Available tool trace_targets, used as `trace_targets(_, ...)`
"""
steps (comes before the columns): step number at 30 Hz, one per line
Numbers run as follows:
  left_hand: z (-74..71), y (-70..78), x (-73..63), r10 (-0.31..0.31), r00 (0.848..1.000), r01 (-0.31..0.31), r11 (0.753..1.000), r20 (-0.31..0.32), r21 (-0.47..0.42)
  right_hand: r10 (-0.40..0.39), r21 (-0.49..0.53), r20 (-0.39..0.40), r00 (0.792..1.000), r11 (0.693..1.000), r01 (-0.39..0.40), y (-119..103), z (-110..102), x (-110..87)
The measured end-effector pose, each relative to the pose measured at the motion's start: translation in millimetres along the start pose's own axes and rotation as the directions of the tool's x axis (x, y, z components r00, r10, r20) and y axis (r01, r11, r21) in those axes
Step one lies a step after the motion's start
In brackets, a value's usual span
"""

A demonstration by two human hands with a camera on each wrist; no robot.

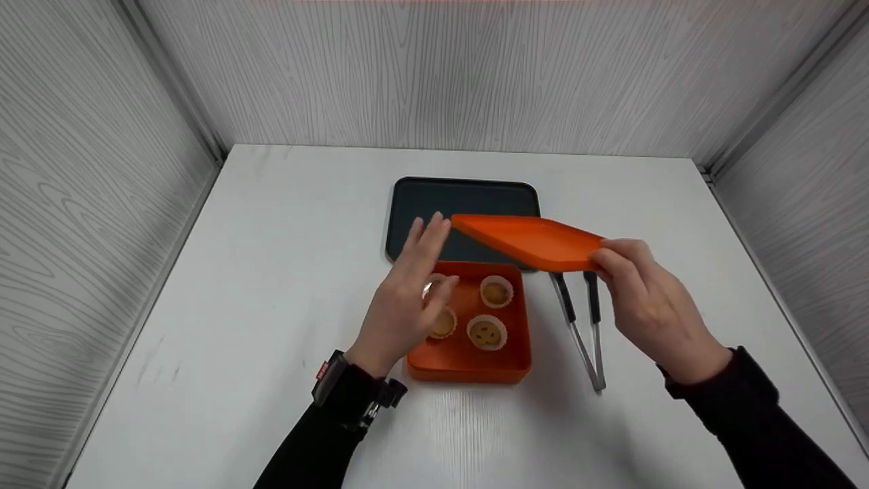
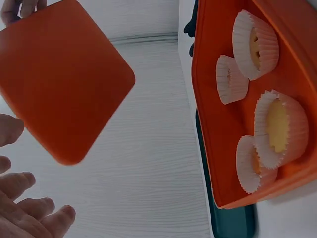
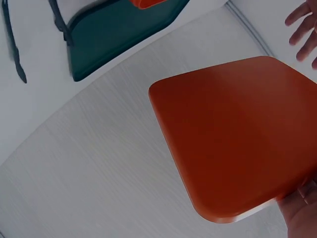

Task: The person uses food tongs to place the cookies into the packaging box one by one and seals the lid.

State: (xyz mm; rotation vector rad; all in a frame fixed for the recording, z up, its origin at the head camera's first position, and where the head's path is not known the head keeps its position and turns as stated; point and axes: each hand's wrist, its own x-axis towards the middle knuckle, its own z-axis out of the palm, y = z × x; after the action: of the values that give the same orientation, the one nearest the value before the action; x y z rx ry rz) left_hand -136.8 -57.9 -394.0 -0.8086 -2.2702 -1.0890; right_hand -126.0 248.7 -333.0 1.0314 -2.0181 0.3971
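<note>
My right hand (image 1: 655, 309) pinches one edge of a flat orange lid (image 1: 529, 238), which hangs tilted in the air above the table. The left hand (image 1: 404, 299) has its fingers extended, fingertips right by the lid's left corner in the head view; in the left wrist view its fingers (image 2: 37, 213) stand apart below the lid. Under the left hand sits an uncovered orange box (image 1: 468, 370) holding several small pastries in white paper cups, among them one with a face-like pattern (image 1: 487, 333). The left hand partly covers the cups on the left side.
A dark green tray (image 1: 465, 197) lies behind the box, partly hidden by the lid. Tongs (image 1: 584, 346) with black handles lie to the right of the box. Wood-grain panels (image 1: 434, 75) close off the white table (image 1: 271, 272) at the back and on both sides.
</note>
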Motion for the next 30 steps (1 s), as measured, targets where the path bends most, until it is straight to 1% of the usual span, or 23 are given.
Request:
trace_targets(4,4.0,5.0,5.5,0.044,0.999,-0.046,0.997,0.022,0.055,-0.040,0.037,0.053,0.998,0.999,0.038,-7.9,6.6,5.5)
trace_targets(8,6.6,5.5,6.0,0.069,0.997,-0.071,0.994,0.024,0.083,-0.078,0.064,0.090,0.993,0.995,0.073,-14.6,12.1,8.7)
trace_targets(10,7.1,4.9,5.0,0.078,0.997,-0.079,0.994,0.009,0.078,-0.094,0.072,0.107,0.990,0.994,0.087,-17.0,13.8,9.7)
trace_targets(14,6.9,3.1,2.3,0.091,0.995,-0.090,0.995,-0.030,0.036,-0.104,0.081,0.137,0.985,0.992,0.094,-18.5,15.6,11.3)
trace_targets(17,6.1,1.8,0.0,0.108,0.994,-0.108,0.994,-0.030,0.016,-0.107,0.080,0.146,0.983,0.992,0.096,-18.1,16.5,12.5)
trace_targets(21,6.2,0.4,-3.0,0.125,0.992,-0.125,0.992,-0.018,0.008,-0.116,0.096,0.127,0.985,0.990,0.104,-15.9,18.2,14.7)
trace_targets(24,6.6,0.1,-5.6,0.115,0.993,-0.115,0.993,-0.016,-0.002,-0.100,0.127,0.099,0.990,0.988,0.088,-12.8,19.8,15.6)
trace_targets(26,6.5,0.0,-7.5,0.102,0.995,-0.102,0.995,-0.018,-0.004,-0.072,0.149,0.083,0.994,0.987,0.059,-10.4,20.6,15.0)
trace_targets(28,6.1,0.0,-8.9,0.088,0.996,-0.089,0.996,-0.020,-0.018,-0.026,0.175,0.082,0.996,0.984,0.012,-7.5,20.7,13.5)
trace_targets(30,5.5,-0.2,-9.7,0.074,0.997,-0.075,0.996,-0.024,-0.039,0.035,0.213,0.092,0.995,0.975,-0.054,-4.0,20.6,11.4)
